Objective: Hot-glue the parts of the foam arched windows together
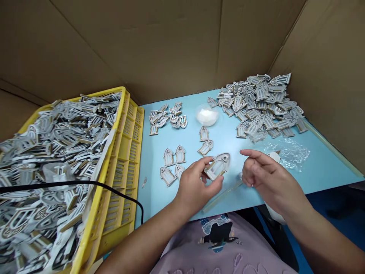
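Note:
My left hand (196,184) grips a small arched window-shaped piece (218,166), white and grey with gold-brown edges, between thumb and fingers above the table's front. My right hand (265,175) is just right of it, apart from the piece. Its index finger points out to the left while the other fingers curl in. A small whitish bit shows at those curled fingers, too unclear to name. Two similar arched pieces (204,134) lie beyond my left hand. Several more arched pieces (168,156) lie in a loose group to its left, one partly hidden by the hand.
A yellow crate (121,152) heaped with such pieces stands at left, a black cable (114,189) crossing it. On the blue table (154,198) are a bowl of white material (207,115), a big pile of pieces (259,102), a smaller pile (164,118) and crumpled clear plastic (295,154). Cardboard walls enclose it.

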`<state>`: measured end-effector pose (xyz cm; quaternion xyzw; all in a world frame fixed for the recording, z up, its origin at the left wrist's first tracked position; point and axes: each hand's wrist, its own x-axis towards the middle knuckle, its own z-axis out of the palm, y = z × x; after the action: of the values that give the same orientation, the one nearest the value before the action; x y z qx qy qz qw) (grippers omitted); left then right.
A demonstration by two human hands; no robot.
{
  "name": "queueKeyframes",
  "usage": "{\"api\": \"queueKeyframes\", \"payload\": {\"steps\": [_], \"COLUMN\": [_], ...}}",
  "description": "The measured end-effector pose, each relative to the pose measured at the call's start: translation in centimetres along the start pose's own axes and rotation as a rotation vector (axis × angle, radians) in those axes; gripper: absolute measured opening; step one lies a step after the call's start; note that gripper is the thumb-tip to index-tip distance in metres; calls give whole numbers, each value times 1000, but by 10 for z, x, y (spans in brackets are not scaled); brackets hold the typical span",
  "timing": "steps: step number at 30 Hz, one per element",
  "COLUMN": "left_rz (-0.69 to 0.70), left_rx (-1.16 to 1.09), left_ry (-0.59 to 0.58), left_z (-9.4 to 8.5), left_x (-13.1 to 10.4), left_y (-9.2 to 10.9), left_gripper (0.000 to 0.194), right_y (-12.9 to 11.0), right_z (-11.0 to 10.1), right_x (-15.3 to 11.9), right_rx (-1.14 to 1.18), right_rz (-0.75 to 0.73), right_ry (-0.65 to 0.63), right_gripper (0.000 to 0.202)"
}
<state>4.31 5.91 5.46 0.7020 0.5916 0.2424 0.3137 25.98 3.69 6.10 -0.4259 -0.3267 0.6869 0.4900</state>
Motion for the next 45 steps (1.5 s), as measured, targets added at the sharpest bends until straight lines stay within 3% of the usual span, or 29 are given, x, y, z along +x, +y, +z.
{"api": "queueKeyframes", "payload": {"steps": [3,7,10,13,15,21,25,29,33,36,39,43,45], "left_rz": [129,110,38,-100,-174,-193,-229,-249,-259,-265,-260,-263,-264], "left_rx": [-119,-289,-758,-1282,-1421,-1387,-1327,-1271,-1184,-1116,-1090,-1075,-1071], "left_ry": [91,62,-137,-383,-448,-405,-336,-258,-185,-163,-164,-154,-151], "left_z": [-11,-22,-29,-35,-37,-38,-36,-35,-35,-34,-32,-31,-32], "left_x": [-15,-28,-36,-43,-45,-45,-47,-47,-44,-41,-39,-37,-36], "left_y": [18,26,25,25,26,26,21,14,10,9,7,6,8], "left_gripper": [44,53,62,41,33,27,15,18,24,29,29,32,33], "right_y": [5,4,-4,-14,-19,-16,-17,-28,-39,-41,-41,-40,-40], "right_z": [9,23,32,41,44,42,44,42,37,37,36,34,37], "right_x": [-5,-10,-13,-15,-17,-23,-23,-18,-15,-19,-26,-32,-30], "right_rx": [-111,-156,-23,135,162,-32,-270,-613,-747,-765,-630,-328,-457], "right_rz": [-26,-58,-2,119,164,79,-76,-242,-316,-400,-430,-357,-396], "right_ry": [-113,-225,-211,-248,-277,-295,-226,-255,-301,-217,-125,-174,-184], "right_gripper": [39,24,21,24,26,27,21,33,28,23,25,30,24]}}
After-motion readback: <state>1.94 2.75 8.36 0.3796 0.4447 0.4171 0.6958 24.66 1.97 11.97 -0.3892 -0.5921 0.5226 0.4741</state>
